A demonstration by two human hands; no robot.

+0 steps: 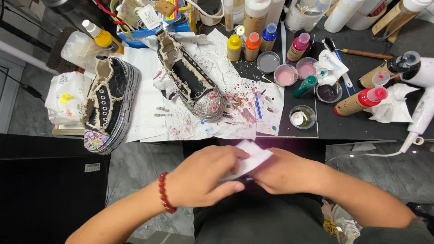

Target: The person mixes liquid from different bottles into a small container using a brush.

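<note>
My left hand (205,178) and right hand (282,171) both pinch a white tissue (253,158) below the surface (361,126) holding two paint-splattered shoes (194,77).

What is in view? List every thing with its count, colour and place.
shoes: 2, black, paint-spattered, on white paper, table left
small paint bottles: 4 upright, yellow, orange, blue and pink caps, table centre
lying bottles: 2, red and black caps, table right
paint dishes: several, mostly pink, centre-right
hair dryer: 1, white, right edge
bead bracelet: 1, red, left wrist
paper piece: 1, white, between hands
left hand: gripping paper
right hand: gripping paper
</note>
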